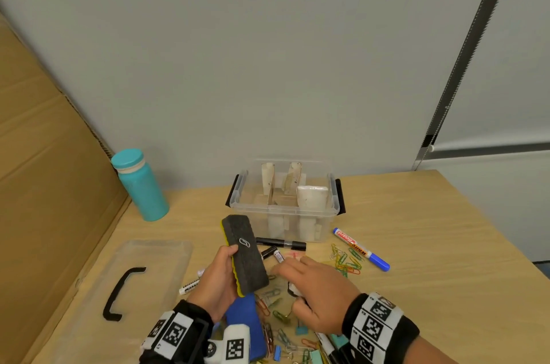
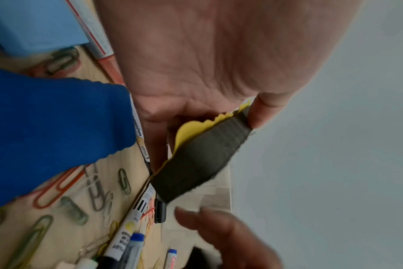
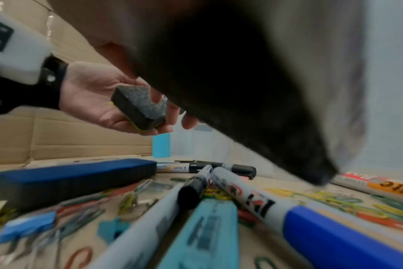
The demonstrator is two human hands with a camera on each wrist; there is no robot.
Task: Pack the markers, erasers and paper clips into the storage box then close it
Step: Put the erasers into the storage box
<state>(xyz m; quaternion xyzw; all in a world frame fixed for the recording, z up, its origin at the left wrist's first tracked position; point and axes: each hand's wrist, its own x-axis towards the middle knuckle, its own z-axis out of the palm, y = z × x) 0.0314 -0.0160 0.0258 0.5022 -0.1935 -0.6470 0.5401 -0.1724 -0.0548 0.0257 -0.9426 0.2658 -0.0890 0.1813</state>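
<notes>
Right hand (image 3: 242, 81) blurred, fingertips unclear

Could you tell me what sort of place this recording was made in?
Probably an office or a supply corner: a light wooden table against a plain wall, strewn with whiteboard markers and paper clips, beside flat cardboard and a window blind's bead chain.

I see the storage box (image 1: 285, 208) at the back of the surface (image 1: 431, 244), the bottle (image 1: 140, 185) to its left, the lid (image 1: 143, 280) nearer left, and markers (image 1: 361, 249) and paper clips (image 1: 346, 262) before the box.
</notes>
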